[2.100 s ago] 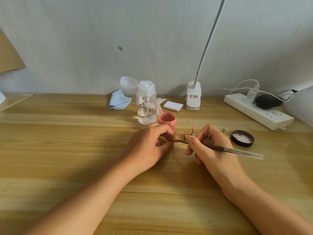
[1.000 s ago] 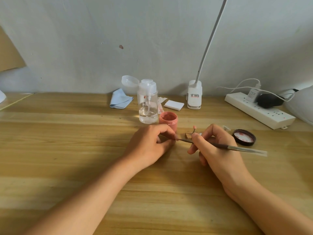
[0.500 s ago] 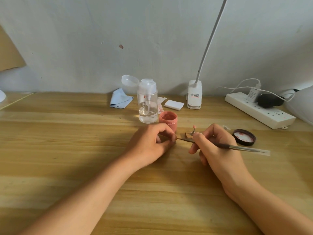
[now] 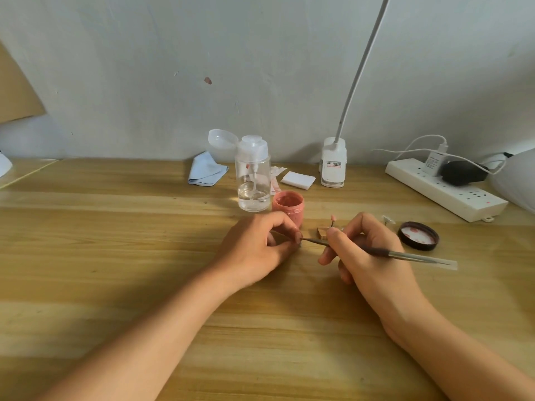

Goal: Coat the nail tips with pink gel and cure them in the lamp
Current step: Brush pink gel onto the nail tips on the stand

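Note:
My left hand (image 4: 260, 244) rests on the wooden table with curled fingers, pinching something small at its fingertips; the thing itself is mostly hidden. My right hand (image 4: 367, 253) grips a thin brush (image 4: 385, 251), and the brush's tip meets the left fingertips. Just behind my left hand stands the open pink gel jar (image 4: 289, 206). A pink-coated nail tip on a small stand (image 4: 333, 222) is upright between my two hands. The jar's black lid (image 4: 418, 235) lies upside down to the right.
A clear pump bottle (image 4: 254, 178) stands behind the jar, with a blue cloth (image 4: 206, 172) and white pads (image 4: 298, 180) near the wall. A white clip lamp (image 4: 333, 163) and a power strip (image 4: 445, 188) with plugs sit at the back right.
Both hands stay nearly in place; the brush tip has made small movements at my left fingertips.

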Available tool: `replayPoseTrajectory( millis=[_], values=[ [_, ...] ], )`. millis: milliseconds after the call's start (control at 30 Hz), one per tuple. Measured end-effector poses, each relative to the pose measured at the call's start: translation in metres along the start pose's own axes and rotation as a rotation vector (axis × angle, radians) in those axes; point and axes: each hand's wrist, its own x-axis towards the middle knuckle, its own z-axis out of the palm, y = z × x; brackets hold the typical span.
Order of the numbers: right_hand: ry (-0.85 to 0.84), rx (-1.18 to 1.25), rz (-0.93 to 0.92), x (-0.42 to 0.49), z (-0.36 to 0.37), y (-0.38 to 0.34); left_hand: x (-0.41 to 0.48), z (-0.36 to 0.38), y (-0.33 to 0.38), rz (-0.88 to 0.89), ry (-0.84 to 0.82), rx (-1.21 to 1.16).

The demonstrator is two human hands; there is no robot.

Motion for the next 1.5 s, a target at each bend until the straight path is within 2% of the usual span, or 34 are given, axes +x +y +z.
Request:
replayPoseTrajectory(
  millis=[433,767,967,1100,1200,1267,1500],
  values=[
    [0.010,0.001,-0.022,0.001,-0.001,0.002,0.000,0.000,-0.001,-0.005,0.013,0.012],
    [-0.008,-0.099,-0.064,-0.001,0.000,0.000,-0.001,-0.001,0.001,-0.005,0.008,0.009],
    [0.059,-0.068,-0.128,-0.002,-0.001,0.001,-0.002,-0.002,0.005,0.029,0.013,0.001],
    [0.146,-0.086,-0.283,-0.002,-0.001,-0.003,-0.004,-0.003,0.011,0.094,0.040,-0.095],
    [0.166,-0.092,-0.274,0.005,-0.007,-0.002,-0.005,-0.003,0.012,0.103,0.078,-0.153],
    [0.179,-0.179,-0.283,0.007,-0.010,0.002,-0.006,-0.002,0.012,0.089,0.098,-0.211],
    [0.017,-0.289,-0.334,0.003,-0.002,0.009,-0.003,0.001,0.023,0.022,0.120,-0.482]
  ],
)
